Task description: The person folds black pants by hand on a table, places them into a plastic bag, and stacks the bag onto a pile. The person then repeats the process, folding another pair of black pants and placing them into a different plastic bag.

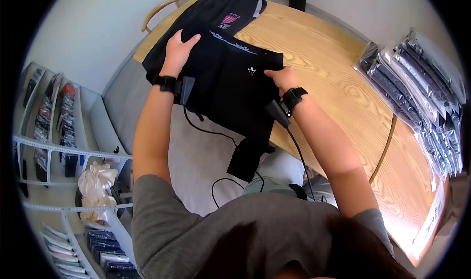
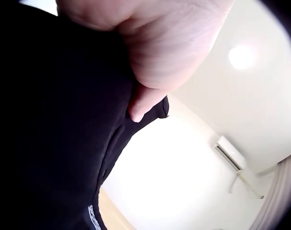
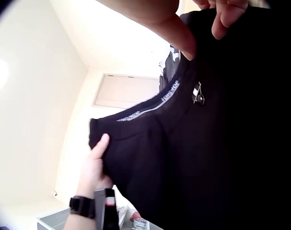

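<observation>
Hanging between two hands, the black garment (image 1: 225, 82) is spread partly above the edge of the table (image 1: 333, 82). The left hand (image 1: 177, 52) grips it near one end of its waistband (image 1: 245, 48), and the right hand (image 1: 283, 78) pinches near the other. Behind lies a dark garment with pink print (image 1: 211, 9); rightward, bagged clothes (image 1: 417, 78) are stacked.

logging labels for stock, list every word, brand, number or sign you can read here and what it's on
"TUPSHOP": on the waistband of the black trousers, repeated along it; first two letters unclear.
Lettering below the pink shield print on the dark drawstring garment: too small to read.
White emblem on the trousers: no readable letters.
Stacked bagged clothes: nothing legible.
</observation>
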Demonstrator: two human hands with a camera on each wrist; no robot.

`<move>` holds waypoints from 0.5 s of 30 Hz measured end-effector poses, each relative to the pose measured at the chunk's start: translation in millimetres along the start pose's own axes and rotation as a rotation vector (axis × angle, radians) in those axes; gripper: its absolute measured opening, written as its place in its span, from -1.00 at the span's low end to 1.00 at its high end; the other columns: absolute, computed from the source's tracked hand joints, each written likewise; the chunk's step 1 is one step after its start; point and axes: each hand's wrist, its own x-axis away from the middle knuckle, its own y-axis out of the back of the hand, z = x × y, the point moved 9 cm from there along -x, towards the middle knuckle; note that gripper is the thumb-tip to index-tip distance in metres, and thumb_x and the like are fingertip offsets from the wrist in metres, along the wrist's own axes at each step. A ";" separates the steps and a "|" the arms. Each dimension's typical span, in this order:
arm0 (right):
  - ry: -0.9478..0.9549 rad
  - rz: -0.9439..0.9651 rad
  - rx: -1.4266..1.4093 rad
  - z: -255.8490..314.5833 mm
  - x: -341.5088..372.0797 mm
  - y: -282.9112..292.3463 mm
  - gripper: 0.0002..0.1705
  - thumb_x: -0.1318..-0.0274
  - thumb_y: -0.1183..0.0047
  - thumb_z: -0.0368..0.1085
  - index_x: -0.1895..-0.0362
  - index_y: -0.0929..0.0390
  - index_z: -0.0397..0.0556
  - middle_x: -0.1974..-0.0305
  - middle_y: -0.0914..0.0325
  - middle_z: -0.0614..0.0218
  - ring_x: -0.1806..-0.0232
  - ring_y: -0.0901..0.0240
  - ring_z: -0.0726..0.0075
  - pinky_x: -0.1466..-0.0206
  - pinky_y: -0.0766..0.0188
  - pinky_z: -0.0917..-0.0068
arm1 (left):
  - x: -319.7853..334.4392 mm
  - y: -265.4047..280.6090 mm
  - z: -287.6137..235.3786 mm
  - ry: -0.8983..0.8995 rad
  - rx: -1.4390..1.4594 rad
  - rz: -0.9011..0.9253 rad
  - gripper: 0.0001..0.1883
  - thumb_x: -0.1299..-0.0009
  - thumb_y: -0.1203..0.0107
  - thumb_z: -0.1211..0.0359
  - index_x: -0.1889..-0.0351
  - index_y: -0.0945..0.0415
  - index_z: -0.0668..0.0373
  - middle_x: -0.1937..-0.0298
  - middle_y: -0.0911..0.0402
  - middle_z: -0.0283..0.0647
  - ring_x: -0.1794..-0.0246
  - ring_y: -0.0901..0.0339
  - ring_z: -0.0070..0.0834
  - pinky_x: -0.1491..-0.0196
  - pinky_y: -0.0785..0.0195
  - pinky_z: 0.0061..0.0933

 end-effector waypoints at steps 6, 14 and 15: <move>0.146 0.297 -0.385 63.6 83.9 1.5 -0.70 -0.13 -0.16 -0.28 0.15 -0.53 -0.26 0.25 -0.61 0.19 0.28 -0.54 0.30 0.15 -0.45 0.46 | 96.5 101.6 -94.1 -0.042 0.158 -0.101 -0.55 -0.28 -0.23 0.26 -0.03 -0.47 0.37 0.10 -0.63 -0.14 0.13 -0.54 -0.47 -0.02 -0.35 -0.46; 0.475 0.582 -0.550 115.2 169.5 5.2 -0.73 -0.21 -0.07 -0.29 0.09 -0.51 -0.22 0.20 -0.61 0.31 0.25 -0.53 0.49 0.12 -0.46 0.57 | 196.6 202.7 -79.1 0.157 0.534 -0.278 -0.63 -0.36 -0.14 0.32 -0.06 -0.45 0.34 0.01 -0.57 -0.22 0.05 -0.49 -0.51 -0.07 -0.28 -0.52; 0.459 0.677 -0.659 118.7 181.9 1.5 -0.74 -0.22 -0.06 -0.30 0.10 -0.52 -0.22 0.21 -0.61 0.30 0.26 -0.54 0.49 0.13 -0.47 0.56 | 203.7 205.6 -77.9 0.155 0.531 -0.287 -0.63 -0.36 -0.14 0.32 -0.06 -0.45 0.34 0.01 -0.57 -0.22 0.05 -0.49 -0.51 -0.07 -0.28 -0.52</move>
